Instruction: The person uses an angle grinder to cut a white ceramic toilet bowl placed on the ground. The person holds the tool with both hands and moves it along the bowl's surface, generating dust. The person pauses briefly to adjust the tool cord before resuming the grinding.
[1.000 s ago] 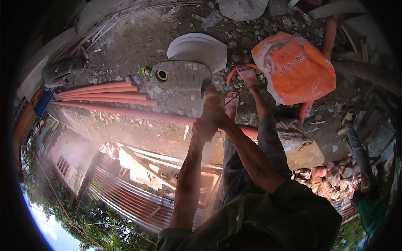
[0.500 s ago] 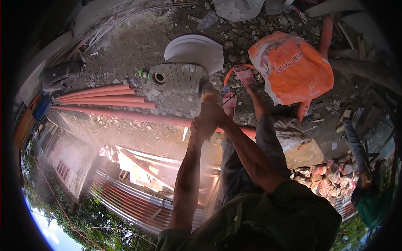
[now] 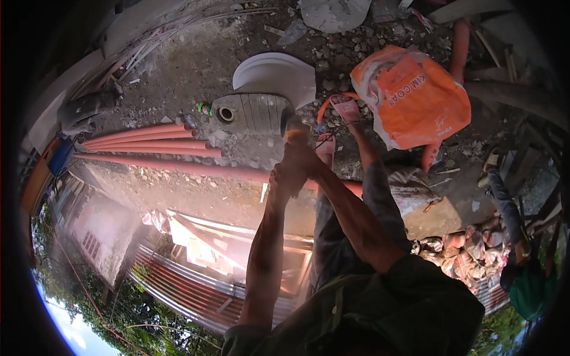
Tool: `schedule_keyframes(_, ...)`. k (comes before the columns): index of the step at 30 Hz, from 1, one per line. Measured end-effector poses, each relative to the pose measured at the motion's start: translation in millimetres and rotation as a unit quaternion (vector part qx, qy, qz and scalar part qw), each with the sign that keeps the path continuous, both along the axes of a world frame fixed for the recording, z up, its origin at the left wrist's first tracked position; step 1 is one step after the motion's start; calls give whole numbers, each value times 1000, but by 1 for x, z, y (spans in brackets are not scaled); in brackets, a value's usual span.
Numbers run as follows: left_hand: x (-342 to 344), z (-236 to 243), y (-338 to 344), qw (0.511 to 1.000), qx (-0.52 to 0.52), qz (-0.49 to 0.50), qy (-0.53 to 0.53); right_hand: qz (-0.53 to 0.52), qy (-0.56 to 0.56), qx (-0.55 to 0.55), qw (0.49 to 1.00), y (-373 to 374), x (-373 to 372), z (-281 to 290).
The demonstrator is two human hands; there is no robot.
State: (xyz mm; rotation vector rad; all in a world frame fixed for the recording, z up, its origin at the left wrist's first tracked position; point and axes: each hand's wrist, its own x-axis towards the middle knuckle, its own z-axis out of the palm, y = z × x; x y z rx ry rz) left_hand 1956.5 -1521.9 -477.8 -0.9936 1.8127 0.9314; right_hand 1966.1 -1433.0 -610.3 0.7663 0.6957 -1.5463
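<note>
Both my hands are wrapped round an angle grinder (image 3: 296,136) with an orange-and-dark body, held out in front of me. My right hand (image 3: 305,159) grips it nearer the disc end, and my left hand (image 3: 288,180) is closed just behind and below. The grinder's dark head meets the right end of a dusty grey toilet base (image 3: 252,114), which lies on the ground with its round outlet hole toward the left. Several straight lines run across its surface. A white curved ceramic piece (image 3: 279,71) lies against its far side. Dust blurs the contact spot.
Orange pipes (image 3: 154,142) lie to the left, and a longer orange pipe (image 3: 237,172) crosses before my feet. An orange-and-white sack (image 3: 424,101) sits at right. Rubble (image 3: 338,50) covers the ground. Another person (image 3: 525,279) is at far right, near filled sacks (image 3: 463,252).
My hands and the grinder stay at the same end of the toilet base. Only a slight shift of the whole view shows.
</note>
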Motion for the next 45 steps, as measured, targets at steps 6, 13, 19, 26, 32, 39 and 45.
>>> schedule_keyframes(6,-14,-2,1,1000,6,-12,0,94,166,-27,981,7,12,-41)
schedule_keyframes(13,-9,6,-7,1000,-1,6,-29,4,-38,-5,999,-8,-11,0)
schedule_keyframes(19,-32,9,-6,1000,11,12,-22,-29,-14,-118,992,-6,3,-45)
schedule_keyframes(26,-30,9,-7,1000,6,-4,-1,-42,-81,-53,994,-10,-27,-13)
schedule_keyframes(32,-28,5,-8,999,1,-8,34,-46,-83,-49,994,-8,-41,2)
schedule_keyframes(39,-41,1,-7,999,-10,11,45,-17,-42,-70,997,-13,-41,-19)
schedule_keyframes(45,-52,12,-12,1000,-12,-4,27,-46,-81,-103,990,-16,-44,-22)
